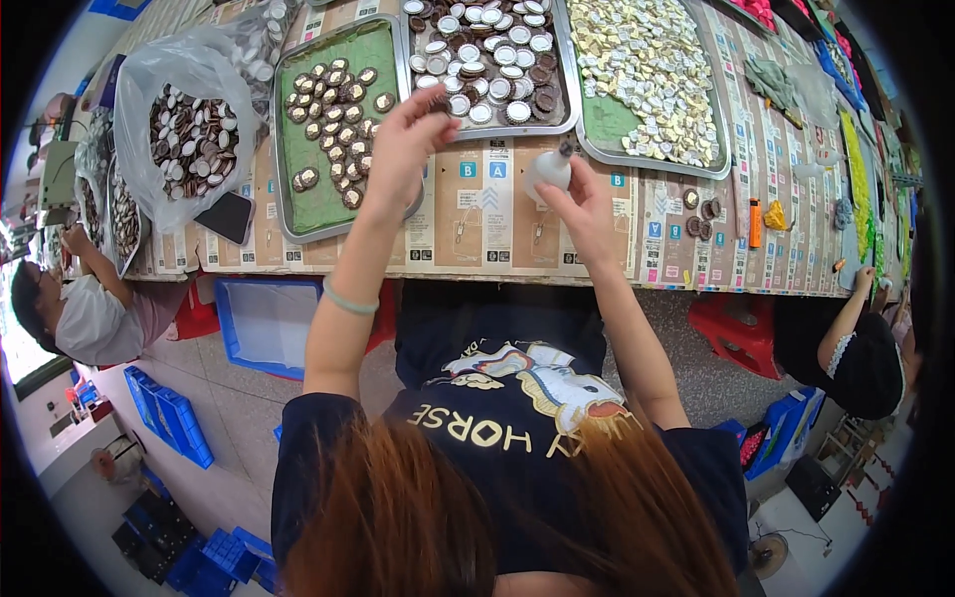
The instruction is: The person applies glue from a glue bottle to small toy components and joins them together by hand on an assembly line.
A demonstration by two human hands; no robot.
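My left hand (410,149) is raised over the edge between two trays, its fingers closed around a small brown disc (440,105), partly hidden by the fingertips. In my right hand (582,207) is a white squeeze bottle (549,177) with a dark narrow tip pointing up and away from me. Under and left of my left hand, a green-lined metal tray (295,221) holds brown discs with pale pieces on top. Just beyond both hands stands a metal tray (557,127) of brown and white round caps. The tray (642,161) at the right carries many small gold and white pieces.
At the left are an open clear plastic bag (129,129) full of caps and a dark phone (226,217). Several loose brown discs (701,227), an orange lighter (755,225) and a yellow lump (775,216) lie to the right. Other people sit at both table ends.
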